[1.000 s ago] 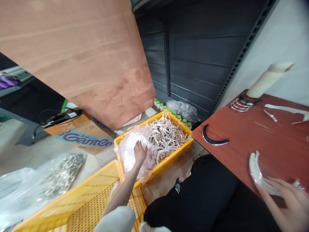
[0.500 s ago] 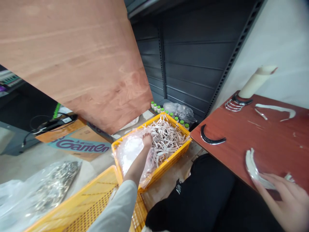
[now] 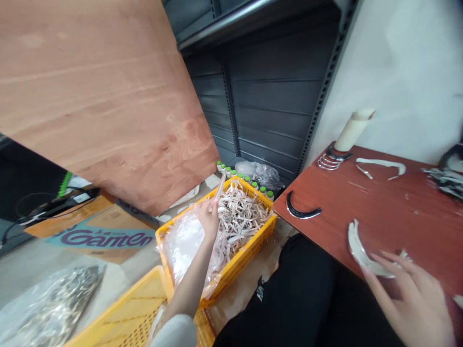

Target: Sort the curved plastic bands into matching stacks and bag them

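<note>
My left hand (image 3: 209, 218) is over the yellow crate (image 3: 249, 248), its fingers pinched on a fold of the clear plastic liner (image 3: 219, 190). Many thin white curved strips (image 3: 240, 214) fill the crate's right part, and crumpled clear plastic covers its left part. On the red-brown table (image 3: 383, 212), my right hand (image 3: 405, 284) rests with its fingers around a bundle of white curved pieces (image 3: 360, 250). A black curved piece (image 3: 302, 210) lies near the table's left corner.
Behind the table's pieces stands a white tube (image 3: 354, 130). Green-capped bottles (image 3: 255, 185) line up behind the crate. A second yellow crate (image 3: 130, 308), a cardboard box (image 3: 108, 231) and a filled plastic bag (image 3: 58, 308) are at the left. A wooden board (image 3: 108, 96) leans above.
My left hand has lifted from the crate's contents and raised a fold of plastic. The view has shifted right. My right hand stays on the white pieces.
</note>
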`<act>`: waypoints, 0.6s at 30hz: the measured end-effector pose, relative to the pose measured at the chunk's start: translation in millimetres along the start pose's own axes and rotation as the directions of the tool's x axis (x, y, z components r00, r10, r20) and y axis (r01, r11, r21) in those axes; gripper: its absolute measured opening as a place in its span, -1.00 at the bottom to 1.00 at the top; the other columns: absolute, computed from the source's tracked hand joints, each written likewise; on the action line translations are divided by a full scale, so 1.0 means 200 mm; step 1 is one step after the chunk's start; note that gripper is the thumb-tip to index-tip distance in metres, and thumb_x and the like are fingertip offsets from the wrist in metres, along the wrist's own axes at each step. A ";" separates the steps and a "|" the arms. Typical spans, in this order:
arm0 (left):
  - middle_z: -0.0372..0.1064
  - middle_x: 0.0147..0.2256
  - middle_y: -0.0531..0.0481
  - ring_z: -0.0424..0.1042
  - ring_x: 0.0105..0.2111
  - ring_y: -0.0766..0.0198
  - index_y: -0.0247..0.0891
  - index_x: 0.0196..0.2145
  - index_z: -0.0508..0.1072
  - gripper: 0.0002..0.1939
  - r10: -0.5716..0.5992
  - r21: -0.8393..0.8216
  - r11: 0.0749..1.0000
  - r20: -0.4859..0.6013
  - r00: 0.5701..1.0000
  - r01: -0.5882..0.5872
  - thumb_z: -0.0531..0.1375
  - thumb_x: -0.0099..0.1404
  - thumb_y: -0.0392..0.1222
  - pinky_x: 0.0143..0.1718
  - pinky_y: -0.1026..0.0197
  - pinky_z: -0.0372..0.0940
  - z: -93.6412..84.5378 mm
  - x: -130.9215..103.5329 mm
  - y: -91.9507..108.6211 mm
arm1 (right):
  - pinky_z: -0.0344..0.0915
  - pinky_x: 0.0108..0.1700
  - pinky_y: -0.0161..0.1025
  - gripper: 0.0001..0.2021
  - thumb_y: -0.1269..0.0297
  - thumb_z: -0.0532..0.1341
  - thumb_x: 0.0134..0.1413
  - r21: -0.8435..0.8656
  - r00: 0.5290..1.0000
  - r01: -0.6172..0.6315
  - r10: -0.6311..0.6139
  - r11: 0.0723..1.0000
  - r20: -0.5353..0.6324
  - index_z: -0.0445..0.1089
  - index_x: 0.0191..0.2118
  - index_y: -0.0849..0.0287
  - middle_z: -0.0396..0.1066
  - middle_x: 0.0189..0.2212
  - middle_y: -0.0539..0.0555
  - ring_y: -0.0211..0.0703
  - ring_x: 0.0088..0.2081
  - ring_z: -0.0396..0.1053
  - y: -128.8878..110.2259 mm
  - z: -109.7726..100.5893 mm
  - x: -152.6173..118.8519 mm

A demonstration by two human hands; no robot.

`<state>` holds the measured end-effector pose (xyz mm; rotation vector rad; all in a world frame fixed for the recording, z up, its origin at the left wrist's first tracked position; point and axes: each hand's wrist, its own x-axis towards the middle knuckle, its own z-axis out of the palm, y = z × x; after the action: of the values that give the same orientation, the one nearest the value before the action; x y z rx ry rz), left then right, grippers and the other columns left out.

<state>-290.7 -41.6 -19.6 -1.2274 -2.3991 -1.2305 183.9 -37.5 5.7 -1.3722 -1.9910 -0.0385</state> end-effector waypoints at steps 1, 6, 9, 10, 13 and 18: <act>0.53 -0.24 -0.04 0.49 -0.18 0.18 -0.27 -0.24 0.50 -0.64 0.055 -0.057 0.997 0.003 0.998 -0.055 0.02 0.46 0.00 -0.05 0.09 0.36 -0.04 -0.05 0.09 | 0.18 0.20 0.22 -0.65 -0.06 0.15 0.19 0.097 0.999 -0.021 0.023 0.995 -0.023 0.36 0.01 -0.04 0.41 0.00 0.24 0.31 0.09 0.34 -0.07 -0.01 -0.01; 0.56 -0.28 0.12 0.51 -0.21 0.29 -0.12 -0.33 0.53 -0.84 0.495 -0.404 0.825 0.174 0.852 -0.397 0.16 0.37 -0.17 0.15 0.07 0.22 -0.17 -0.42 0.55 | 0.41 -0.03 -0.10 -0.67 -0.01 0.13 0.26 0.592 0.888 -0.456 0.294 0.665 0.353 0.39 -0.02 0.07 0.50 -0.12 0.16 0.01 -0.11 0.48 -0.44 0.00 -0.05; 0.55 -0.29 0.13 0.50 -0.26 0.32 -0.14 -0.31 0.50 -0.89 0.695 -0.604 0.646 0.214 0.687 -0.466 0.20 0.34 -0.31 0.08 0.10 0.23 -0.20 -0.65 0.75 | 0.42 -0.11 -0.18 -0.63 -0.07 0.12 0.26 0.675 0.770 -0.635 0.383 0.377 0.510 0.41 -0.09 0.12 0.50 -0.20 0.14 -0.06 -0.21 0.47 -0.54 0.04 -0.07; 0.54 -0.31 0.13 0.49 -0.28 0.32 -0.15 -0.32 0.48 -0.89 0.721 -0.635 0.622 0.237 0.651 -0.458 0.20 0.33 -0.33 0.04 0.11 0.25 -0.20 -0.71 0.79 | 0.42 -0.17 -0.20 -0.62 -0.09 0.12 0.25 0.684 0.737 -0.665 0.413 0.301 0.535 0.42 -0.14 0.13 0.50 -0.25 0.12 -0.08 -0.26 0.46 -0.54 0.05 -0.08; 0.50 -0.37 0.10 0.45 -0.33 0.30 -0.18 -0.37 0.43 -0.87 0.723 -0.637 0.651 0.353 0.594 -0.413 0.18 0.34 -0.33 -0.15 0.17 0.28 -0.21 -0.85 0.86 | 0.37 -0.32 -0.26 -0.61 -0.12 0.13 0.23 0.704 0.677 -0.695 0.464 0.148 0.571 0.39 -0.31 0.15 0.43 -0.41 0.05 -0.15 -0.39 0.38 -0.50 0.06 -0.14; 0.46 -0.32 0.04 0.42 -0.33 0.23 -0.17 -0.33 0.38 -0.89 0.686 -0.581 0.726 0.574 0.448 -0.368 0.24 0.28 -0.14 -0.28 0.19 0.27 -0.27 -0.94 0.89 | 0.27 -0.37 -0.32 -0.63 -0.08 0.21 0.19 0.707 0.649 -0.704 0.470 0.074 0.597 0.31 -0.39 0.16 0.32 -0.51 -0.04 -0.26 -0.47 0.26 -0.44 0.08 -0.26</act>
<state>-48.8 -136.3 30.7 -2.8763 -1.8122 -1.0764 112.9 -111.0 -3.3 -1.2361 -0.9533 1.4948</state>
